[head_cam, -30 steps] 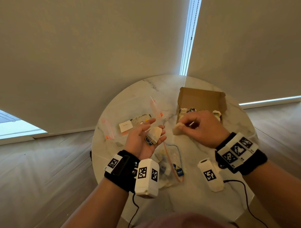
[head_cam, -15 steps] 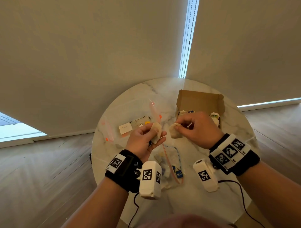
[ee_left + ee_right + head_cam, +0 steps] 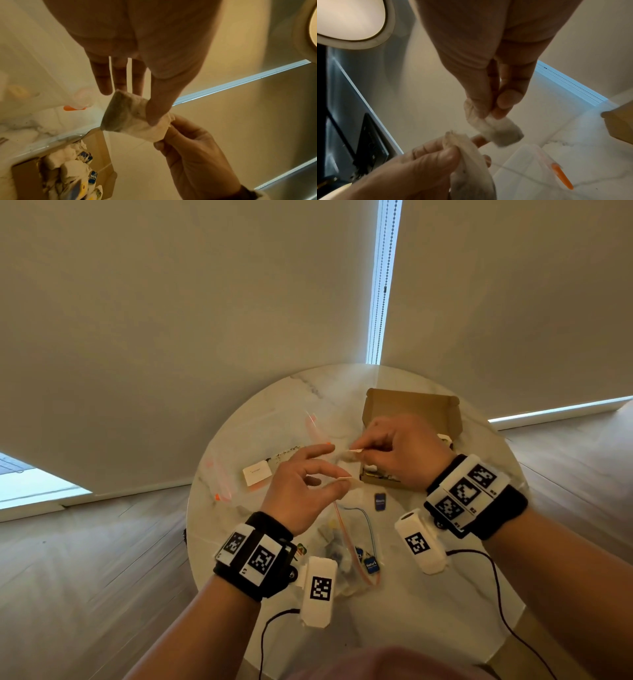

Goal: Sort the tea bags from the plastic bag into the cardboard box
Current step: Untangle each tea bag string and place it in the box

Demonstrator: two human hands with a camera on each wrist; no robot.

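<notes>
My left hand point(image 3: 337, 482) pinches a pale tea bag point(image 3: 125, 115) between thumb and fingers, the other fingers spread. My right hand point(image 3: 359, 450) pinches a second, smaller tea bag point(image 3: 501, 132) by its top. The two bags are almost touching, just in front of the open cardboard box point(image 3: 411, 409), and a thin string point(image 3: 513, 171) runs below them. Several tea bags point(image 3: 68, 171) lie in the box. The clear plastic bag point(image 3: 342, 556), with a red zip, lies on the table under my left wrist with tea bags inside.
The round marble table point(image 3: 428, 611) stands against a blind. Two clear bags with orange sliders point(image 3: 219, 474) and a white card point(image 3: 257, 472) lie at the left. A blue tag point(image 3: 379, 501) shows below the hands. Cables trail over the near edge.
Both hands have risen and come together in front of the box. My left hand went from cradling its tea bag in the palm to pinching it. The blue tag now shows below the hands.
</notes>
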